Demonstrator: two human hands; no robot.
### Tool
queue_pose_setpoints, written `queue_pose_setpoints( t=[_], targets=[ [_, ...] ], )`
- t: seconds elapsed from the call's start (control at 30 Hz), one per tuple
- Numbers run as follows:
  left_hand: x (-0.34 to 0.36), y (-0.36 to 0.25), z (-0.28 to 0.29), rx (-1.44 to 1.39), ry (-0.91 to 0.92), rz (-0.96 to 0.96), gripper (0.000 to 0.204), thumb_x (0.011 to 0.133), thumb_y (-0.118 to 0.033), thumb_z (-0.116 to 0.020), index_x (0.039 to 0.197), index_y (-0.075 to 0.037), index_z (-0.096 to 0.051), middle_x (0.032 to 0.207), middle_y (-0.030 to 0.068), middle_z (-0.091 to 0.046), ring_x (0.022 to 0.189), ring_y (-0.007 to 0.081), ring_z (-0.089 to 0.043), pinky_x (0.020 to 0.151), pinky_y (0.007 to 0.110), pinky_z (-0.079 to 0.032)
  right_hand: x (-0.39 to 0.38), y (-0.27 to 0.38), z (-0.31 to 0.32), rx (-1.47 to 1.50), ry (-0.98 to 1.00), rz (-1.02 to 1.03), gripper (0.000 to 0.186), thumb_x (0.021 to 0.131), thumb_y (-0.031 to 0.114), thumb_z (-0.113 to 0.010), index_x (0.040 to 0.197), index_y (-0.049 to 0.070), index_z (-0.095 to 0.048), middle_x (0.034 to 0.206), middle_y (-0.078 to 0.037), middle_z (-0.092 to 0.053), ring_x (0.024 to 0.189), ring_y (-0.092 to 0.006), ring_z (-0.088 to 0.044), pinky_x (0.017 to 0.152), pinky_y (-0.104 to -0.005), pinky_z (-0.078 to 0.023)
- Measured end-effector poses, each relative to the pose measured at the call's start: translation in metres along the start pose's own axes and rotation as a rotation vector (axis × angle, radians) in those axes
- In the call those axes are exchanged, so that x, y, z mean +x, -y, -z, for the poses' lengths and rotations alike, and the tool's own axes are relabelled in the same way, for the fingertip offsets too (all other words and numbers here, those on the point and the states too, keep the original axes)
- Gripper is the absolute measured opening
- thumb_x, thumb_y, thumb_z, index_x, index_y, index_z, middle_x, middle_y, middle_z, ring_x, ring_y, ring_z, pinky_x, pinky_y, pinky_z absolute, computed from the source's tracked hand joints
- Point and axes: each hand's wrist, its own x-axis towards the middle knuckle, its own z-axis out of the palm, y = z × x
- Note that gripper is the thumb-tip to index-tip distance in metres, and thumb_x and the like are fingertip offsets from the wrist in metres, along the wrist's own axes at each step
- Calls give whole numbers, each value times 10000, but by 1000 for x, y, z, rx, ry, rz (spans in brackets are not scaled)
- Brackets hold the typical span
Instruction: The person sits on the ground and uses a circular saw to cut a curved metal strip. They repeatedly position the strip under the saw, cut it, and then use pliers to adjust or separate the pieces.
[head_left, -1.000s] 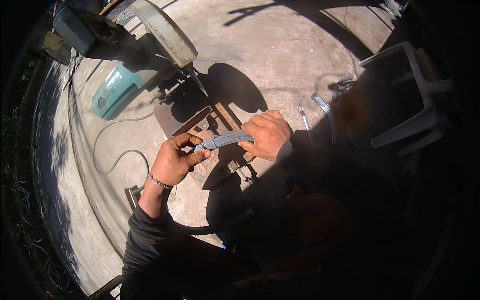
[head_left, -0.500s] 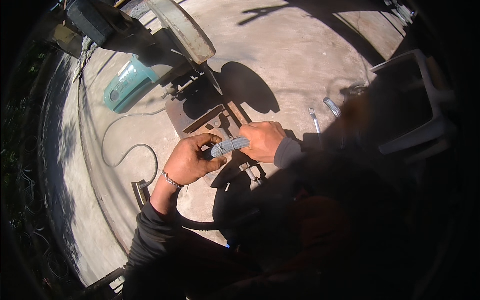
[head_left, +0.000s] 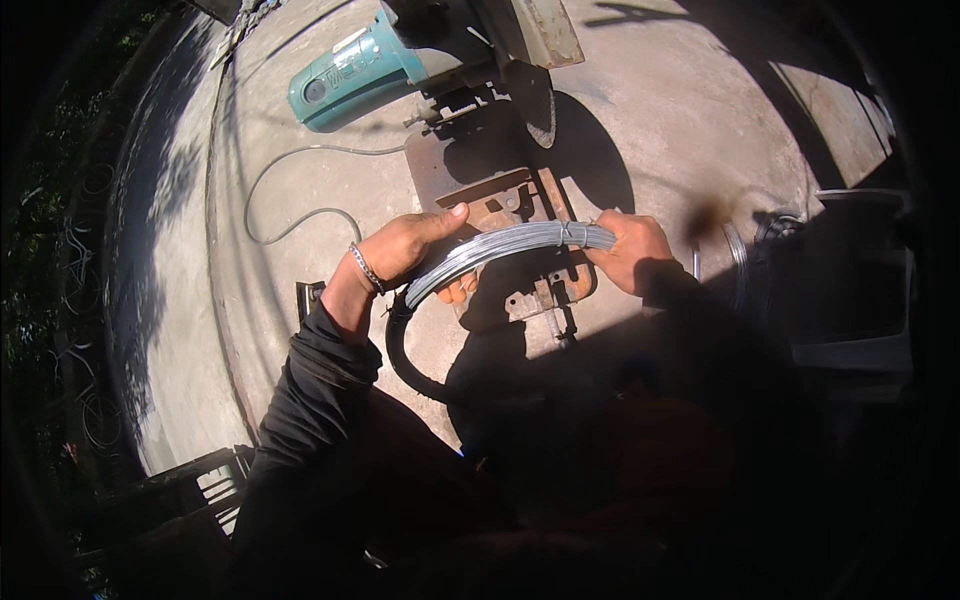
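Note:
A coil of grey metal wire (head_left: 490, 243), tied with thin wire near its right end, arches in front of me. My right hand (head_left: 630, 252) is closed around the right end of its sunlit stretch. My left hand (head_left: 402, 246), with a chain bracelet at the wrist, supports the left side; its fingers curl under the coil and its thumb stretches out above. The lower part of the loop lies in dark shadow. Beneath the coil is the rusty base (head_left: 437, 172) of a cut-off saw with a teal motor (head_left: 350, 78) and a disc (head_left: 538, 108).
The saw's grey cord (head_left: 262, 190) loops over the concrete floor (head_left: 700, 110) on the left. At the right lie more wire (head_left: 738, 262) and a white plastic chair (head_left: 860, 355), partly shaded. A dark rack-like object (head_left: 160, 505) stands at the lower left.
The view has shifted, so the saw sits higher and further right. My hands have moved apart along the coil, showing a longer stretch of wire, and my left thumb has lifted off it.

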Motion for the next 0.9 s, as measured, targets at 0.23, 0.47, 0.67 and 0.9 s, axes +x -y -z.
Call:
queue_pose_setpoints(
  t=[0.23,0.47,0.67,0.9],
  targets=[
    [-1,-4,-1,-138,88,19,711,1012,-589,-452,1192,73,-640,890,139,-701,686,160,-686,640,249,-585,4,-16,-9,37,-76,-28,217,751,246,-785,843,85,-671,727,-156,-678,719,-358,-684,664,-450,-544],
    [10,-21,-35,535,-115,-432,635,824,-452,-816,1211,25,-656,897,89,-701,786,190,-643,730,308,-523,7,-2,-1,-57,30,-4,268,761,266,-771,900,61,-669,815,-152,-696,775,-358,-693,711,-455,-545],
    [1,-26,-47,643,-230,-406,476,887,-380,-763,1160,7,-711,845,129,-717,664,177,-617,615,319,-502,6,7,18,149,172,51,445,735,341,-806,1024,33,-667,925,-163,-677,860,-339,-672,775,-424,-536],
    [-14,-31,-62,668,-234,-505,428,890,-360,-752,1110,6,-722,765,189,-681,621,297,-647,587,385,-505,10,30,49,199,132,442,584,741,383,-847,1156,7,-681,1121,-171,-674,1057,-337,-645,915,-426,-496]
  ],
)
